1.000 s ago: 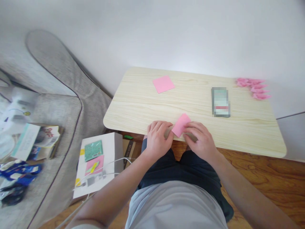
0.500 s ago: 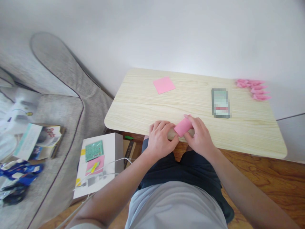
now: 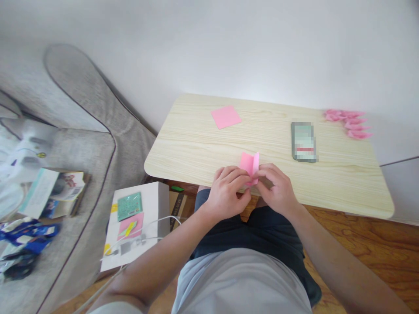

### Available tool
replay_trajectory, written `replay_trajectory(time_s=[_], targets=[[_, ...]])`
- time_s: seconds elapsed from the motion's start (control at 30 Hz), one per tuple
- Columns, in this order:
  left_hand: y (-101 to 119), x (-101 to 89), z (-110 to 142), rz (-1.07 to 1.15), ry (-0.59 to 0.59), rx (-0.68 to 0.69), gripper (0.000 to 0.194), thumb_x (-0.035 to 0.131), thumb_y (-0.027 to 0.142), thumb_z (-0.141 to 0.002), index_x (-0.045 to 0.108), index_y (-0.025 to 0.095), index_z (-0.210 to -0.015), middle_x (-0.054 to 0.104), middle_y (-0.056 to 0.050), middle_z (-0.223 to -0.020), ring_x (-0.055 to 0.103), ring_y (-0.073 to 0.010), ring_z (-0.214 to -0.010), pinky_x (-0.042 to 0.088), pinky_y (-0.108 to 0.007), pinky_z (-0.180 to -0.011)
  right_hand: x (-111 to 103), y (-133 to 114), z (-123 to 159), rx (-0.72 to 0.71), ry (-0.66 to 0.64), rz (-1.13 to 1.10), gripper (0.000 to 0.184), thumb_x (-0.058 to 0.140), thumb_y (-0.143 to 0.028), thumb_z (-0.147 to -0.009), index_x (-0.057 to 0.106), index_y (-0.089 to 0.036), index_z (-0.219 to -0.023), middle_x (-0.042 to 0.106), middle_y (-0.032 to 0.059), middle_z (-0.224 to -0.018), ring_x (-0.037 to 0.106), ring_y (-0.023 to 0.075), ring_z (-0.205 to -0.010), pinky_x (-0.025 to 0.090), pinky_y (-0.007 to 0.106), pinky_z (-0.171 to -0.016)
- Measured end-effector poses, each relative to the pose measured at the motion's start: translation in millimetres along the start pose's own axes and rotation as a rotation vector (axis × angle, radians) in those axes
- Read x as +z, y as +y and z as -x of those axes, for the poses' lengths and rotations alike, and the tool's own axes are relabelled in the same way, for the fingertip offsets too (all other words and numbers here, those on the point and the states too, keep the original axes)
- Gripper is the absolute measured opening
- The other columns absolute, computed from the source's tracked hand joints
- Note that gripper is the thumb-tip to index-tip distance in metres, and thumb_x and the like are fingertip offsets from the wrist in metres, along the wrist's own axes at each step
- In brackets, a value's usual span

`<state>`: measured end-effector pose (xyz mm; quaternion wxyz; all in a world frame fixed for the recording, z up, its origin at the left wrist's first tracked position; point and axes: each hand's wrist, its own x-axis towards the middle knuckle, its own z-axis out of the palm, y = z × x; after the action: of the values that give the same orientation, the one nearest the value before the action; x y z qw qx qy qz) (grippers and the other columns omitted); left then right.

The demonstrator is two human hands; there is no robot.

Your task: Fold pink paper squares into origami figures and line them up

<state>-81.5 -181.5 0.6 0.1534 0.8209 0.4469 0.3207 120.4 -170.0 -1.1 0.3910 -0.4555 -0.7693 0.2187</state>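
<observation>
A creased piece of pink paper (image 3: 248,162) stands partly unfolded at the table's near edge, one flap raised on its right side. My left hand (image 3: 229,192) grips its lower left part, fingers curled over it. On the right side, my right hand (image 3: 276,187) pinches the raised flap between thumb and fingers. The fingertips hide the paper's lower end. Farther back on the table lies a flat pink square sheet (image 3: 225,117). Several folded pink paper pieces (image 3: 355,123) sit in a cluster at the far right corner.
A phone (image 3: 303,142) with a blurred screen lies on the pale wooden table (image 3: 190,135). To the left stands a white box (image 3: 149,196) bearing a green packet (image 3: 129,206), pink paper and cables. A grey sofa (image 3: 81,174) holds boxes and blue packaging.
The pink paper in my hands was a flat folded rectangle; now it is opened into upright flaps. Both hands have shifted slightly, and the right fingers have moved down along the paper.
</observation>
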Motion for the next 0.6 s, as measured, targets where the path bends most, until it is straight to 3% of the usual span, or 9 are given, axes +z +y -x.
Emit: replay_trajectory(time_s=[0.2,0.43,0.5,0.6], targets=[[-8,2.5,-1,-0.070,-0.056,-0.027,0.021,0.066,0.029,-0.092,0.074,0.028,-0.112,0.075,-0.004,-0.117,0.062,-0.0250,-0.114,0.044,-0.045,-0.102,-12,9,16,0.102,0.051,-0.059,0.011,0.065,-0.024,-0.095,0.072,-0.027,-0.103,0.074,0.0066,-0.118,0.070,0.0251,-0.114,0.054,0.044,-0.102],[-8,7.3,-7,-0.058,-0.036,0.050,0.022,0.068,0.033,-0.094,0.073,0.030,-0.114,0.073,-0.002,-0.121,0.061,-0.0232,-0.117,0.042,-0.044,-0.104,-16,16,23,0.305,0.108,-0.140,0.017,0.073,-0.033,-0.091,0.074,-0.026,-0.106,0.078,0.0044,-0.115,0.073,0.0259,-0.109,0.057,0.043,-0.099],[-9,8.0,-8,-0.072,-0.015,0.056,0.016,0.064,0.028,-0.096,0.075,0.030,-0.108,0.075,-0.001,-0.118,0.061,-0.0223,-0.117,0.041,-0.044,-0.105,-18,18,21,0.313,0.105,-0.143,0.018,0.073,-0.033,-0.091,0.074,-0.026,-0.107,0.078,0.0038,-0.112,0.074,0.0257,-0.105,0.057,0.043,-0.096],[-12,8.2,-9,-0.093,0.009,0.054,0.015,0.062,0.026,-0.097,0.076,0.030,-0.102,0.076,-0.001,-0.114,0.061,-0.0228,-0.116,0.040,-0.045,-0.104,-24,22,19,0.210,0.062,-0.040,0.015,0.069,-0.028,-0.092,0.074,-0.027,-0.106,0.075,0.0047,-0.111,0.071,0.0256,-0.105,0.056,0.045,-0.097]])
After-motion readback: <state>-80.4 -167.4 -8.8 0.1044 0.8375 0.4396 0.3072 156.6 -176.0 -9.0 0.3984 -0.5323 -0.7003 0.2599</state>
